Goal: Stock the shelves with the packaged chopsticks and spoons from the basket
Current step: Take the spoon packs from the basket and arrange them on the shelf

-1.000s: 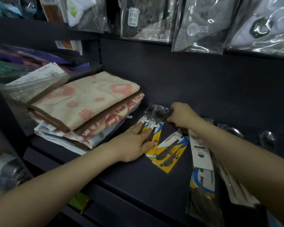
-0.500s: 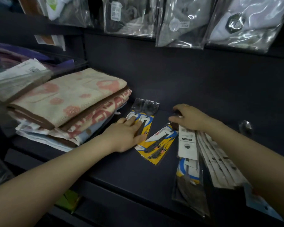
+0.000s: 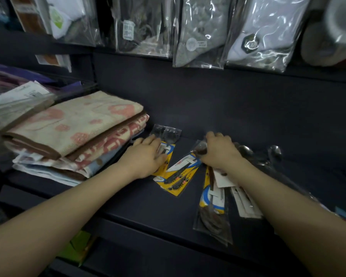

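Observation:
On the dark shelf (image 3: 140, 204) lie several flat packets. My left hand (image 3: 148, 156) rests palm down, fingers spread, on a yellow-carded packet (image 3: 167, 151) beside the towel stack. A second yellow packet (image 3: 180, 176) lies between my hands. My right hand (image 3: 220, 152) is closed on the top of a bundle of clear-wrapped spoon and chopstick packets (image 3: 214, 202) that fans out toward the shelf's front edge. Metal spoons (image 3: 275, 152) show just right of that hand, partly hidden by it.
A stack of folded pink-patterned towels (image 3: 74, 132) fills the shelf's left side. Bagged goods (image 3: 18, 102) lie further left. Bagged socks (image 3: 200, 33) hang from the shelf above. The dark back wall (image 3: 228, 100) stands close behind my hands.
My right hand has shifted slightly left and closed over the bundle's top, beside the middle yellow packet. My left hand has slid a little further over its packet.

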